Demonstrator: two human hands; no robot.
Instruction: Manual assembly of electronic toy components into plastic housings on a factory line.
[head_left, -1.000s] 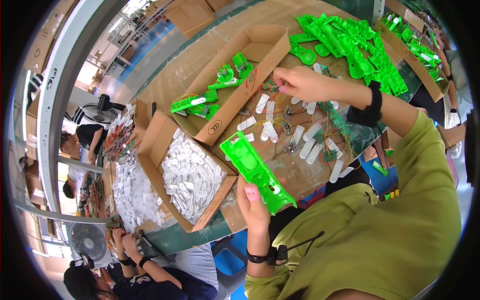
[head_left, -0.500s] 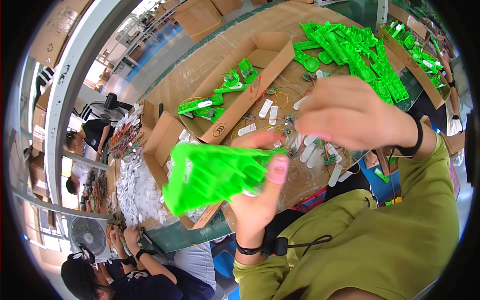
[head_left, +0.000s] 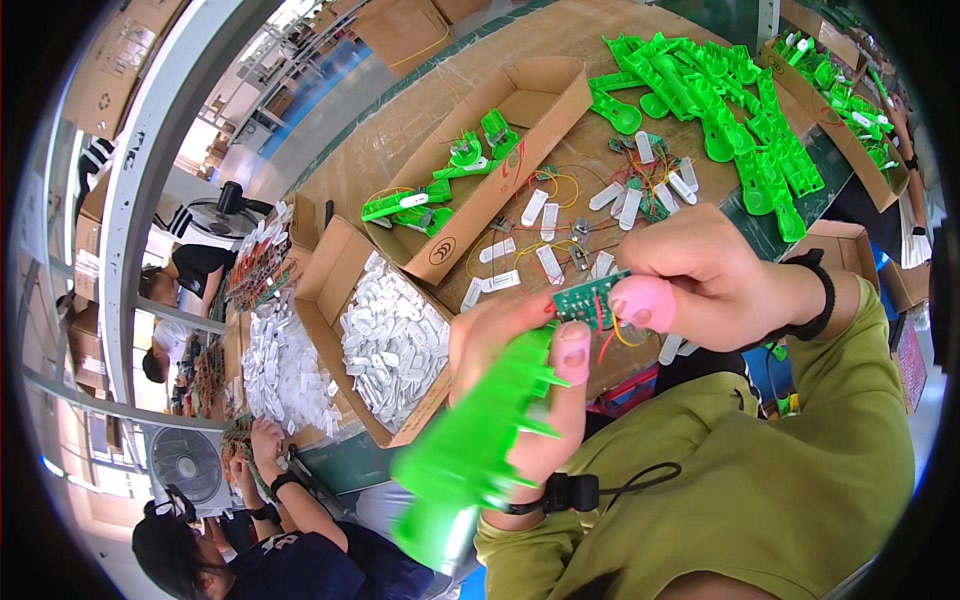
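My left hand is closed on a bright green plastic shell, which hangs tilted down to the left and is blurred. Between my two hands is a small green circuit board with short red and yellow wires. My right hand pinches its right end between thumb and fingers. The left thumb and fingertips lie close against the board's left end; whether they grip it too is unclear. Pink covers wrap both thumbs. Just beyond, white oblong pieces with wires and boards lie on the table.
A long cardboard box with wired green shells stands ahead. Left of it, another box contains many white pieces. Green shells are heaped at far right, near another carton. A co-worker sits at lower left.
My right hand has come down and left to meet my left hand, and the circuit board now shows between them. The green shell has swung down, uncovering the box of white pieces.
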